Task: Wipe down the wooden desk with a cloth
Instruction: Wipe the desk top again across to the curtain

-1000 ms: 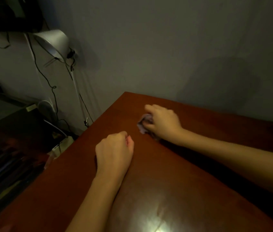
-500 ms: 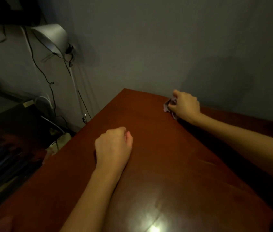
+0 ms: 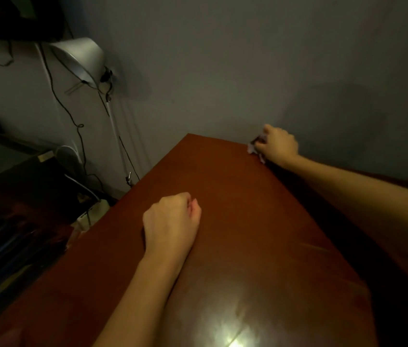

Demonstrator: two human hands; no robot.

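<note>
The reddish-brown wooden desk fills the lower middle of the view, glossy, with a light glare near its front. My right hand reaches to the desk's far edge by the wall and grips a small pale, crumpled cloth, most of it hidden under the fingers. My left hand rests on the desk near its left side as a fist, fingers curled and holding nothing.
A grey wall runs right behind the desk. A silver desk lamp with dangling cables hangs at the upper left. Dark furniture and clutter lie below the desk's left edge.
My right hand has slid the cloth away from the desk's middle to the far edge by the wall, moving right and back. My left hand has stayed in place.
</note>
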